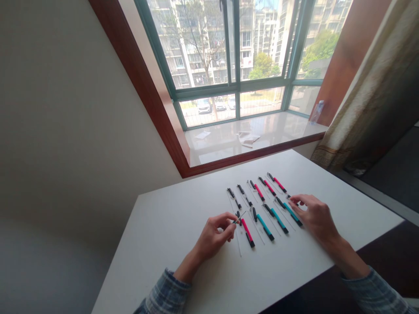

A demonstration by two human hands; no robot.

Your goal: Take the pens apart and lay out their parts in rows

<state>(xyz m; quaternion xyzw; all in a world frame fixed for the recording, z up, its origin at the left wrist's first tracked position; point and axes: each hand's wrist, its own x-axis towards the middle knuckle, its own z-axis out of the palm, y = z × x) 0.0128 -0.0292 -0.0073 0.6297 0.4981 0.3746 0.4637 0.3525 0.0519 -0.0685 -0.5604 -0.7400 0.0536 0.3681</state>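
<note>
Two rows of pens lie on the white table (183,270). The far row has several red pens (268,186) and black pen parts (244,195). The near row has a red pen (247,232) and three teal pens (279,220). My left hand (214,235) pinches a thin pen refill (240,216) just left of the near red pen. My right hand (316,216) rests on the table at the right end of the rows, its fingertips closed on a small dark piece (290,198) beside the rightmost teal pen (292,213).
Behind the table runs a white window sill (229,146) with a crumpled cloth (248,138), a paper scrap and a plastic bottle (317,112). A curtain (376,100) hangs at the right. A bare wall stands to the left. The table's right edge drops to a dark floor.
</note>
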